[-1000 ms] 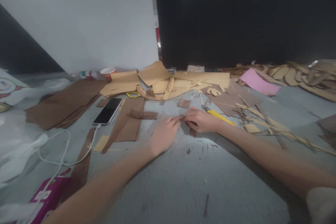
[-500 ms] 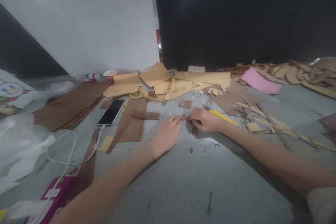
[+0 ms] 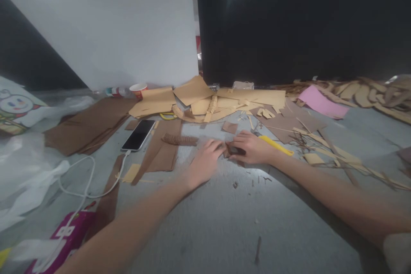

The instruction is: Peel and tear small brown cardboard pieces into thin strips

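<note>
Both hands meet over the grey table, around a small brown piece [image 3: 226,150] that looks like a scrap of card or sheet. My left hand [image 3: 206,162] pinches its left side with the fingertips. From the right, my right hand [image 3: 249,149] grips the same piece with bent fingers, which partly hide it. A square brown scrap [image 3: 229,127] lies just beyond the hands. A ridged brown roll-like strip [image 3: 180,139] rests to the left of my left hand. Beside my right wrist is a yellow-handled tool [image 3: 276,145], its head partly hidden.
A phone [image 3: 138,136] with a white cable [image 3: 93,171] lies at left, near a purple box-shaped device [image 3: 72,233]. Tan sheets [image 3: 250,95], a paper cup [image 3: 138,90] and a pink sheet [image 3: 323,102] line the back. Thin offcuts [image 3: 340,154] spread at right.
The hands have come slightly closer together, and the small brown piece now shows lower between the fingertips. The whole view has shifted slightly; other things lie as before.
</note>
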The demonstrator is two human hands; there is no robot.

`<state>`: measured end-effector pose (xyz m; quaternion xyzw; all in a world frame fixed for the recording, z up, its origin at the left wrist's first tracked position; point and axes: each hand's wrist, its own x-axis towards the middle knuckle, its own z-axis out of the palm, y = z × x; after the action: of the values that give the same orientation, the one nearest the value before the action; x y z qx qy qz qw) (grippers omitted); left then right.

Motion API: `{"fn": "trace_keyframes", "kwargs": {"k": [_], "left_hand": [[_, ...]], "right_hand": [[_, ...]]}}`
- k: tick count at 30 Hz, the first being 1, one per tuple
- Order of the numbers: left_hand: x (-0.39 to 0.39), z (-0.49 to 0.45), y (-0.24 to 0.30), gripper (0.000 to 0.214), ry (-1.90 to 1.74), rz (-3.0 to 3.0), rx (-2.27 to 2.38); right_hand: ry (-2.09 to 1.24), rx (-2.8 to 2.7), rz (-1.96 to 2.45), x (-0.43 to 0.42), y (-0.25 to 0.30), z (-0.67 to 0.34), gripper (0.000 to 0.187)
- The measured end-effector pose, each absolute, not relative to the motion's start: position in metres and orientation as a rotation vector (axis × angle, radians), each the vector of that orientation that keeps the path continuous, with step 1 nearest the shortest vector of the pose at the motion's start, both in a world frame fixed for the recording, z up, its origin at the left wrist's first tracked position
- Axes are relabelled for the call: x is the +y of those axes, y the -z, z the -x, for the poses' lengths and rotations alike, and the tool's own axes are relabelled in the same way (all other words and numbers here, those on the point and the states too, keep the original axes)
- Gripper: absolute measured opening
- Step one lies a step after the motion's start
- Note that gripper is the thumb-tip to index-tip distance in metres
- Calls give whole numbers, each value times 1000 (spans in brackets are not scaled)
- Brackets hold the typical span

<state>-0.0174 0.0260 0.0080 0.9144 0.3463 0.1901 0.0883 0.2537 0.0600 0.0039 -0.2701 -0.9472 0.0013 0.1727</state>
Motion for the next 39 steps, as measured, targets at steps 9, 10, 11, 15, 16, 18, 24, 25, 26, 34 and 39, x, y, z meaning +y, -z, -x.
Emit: {"fn": "trace_keyframes", "kwargs": {"k": [9,10,11,15,16,18,24,25,26,34,39], "left_hand": [[26,16,-5,45,-587,-2745,1057],[26,16,-3,46,-599,-2746,1040],[27,17,-2,47,-606,-2748,1022],[29,17,3,50,-598,-2757,1021],[29,17,3,50,-602,-2754,1037],[29,17,5,49,-612,-2748,1057],[31,16,8,48,-621,-2743,1050],[31,17,8,48,-619,-2739,1045],[31,17,8,48,-618,-2733,1045],[29,15,1,50,-573,-2712,1041],[24,13,-4,56,-521,-2765,1059]], "right_hand": [[115,-2644,633,57,-4,-249,30],[125,-2644,617,58,-3,-249,30],[128,-2646,606,58,-2,-249,31],[56,-2621,587,60,0,-249,30],[26,-2604,594,60,1,-249,29],[-28,-2576,617,60,3,-248,27],[-258,-2441,814,57,10,-241,24],[-318,-2391,891,57,10,-239,24],[-379,-2340,973,57,10,-238,23],[-604,-2156,1324,53,5,-229,21],[-572,-2151,1361,53,7,-227,19]]}}
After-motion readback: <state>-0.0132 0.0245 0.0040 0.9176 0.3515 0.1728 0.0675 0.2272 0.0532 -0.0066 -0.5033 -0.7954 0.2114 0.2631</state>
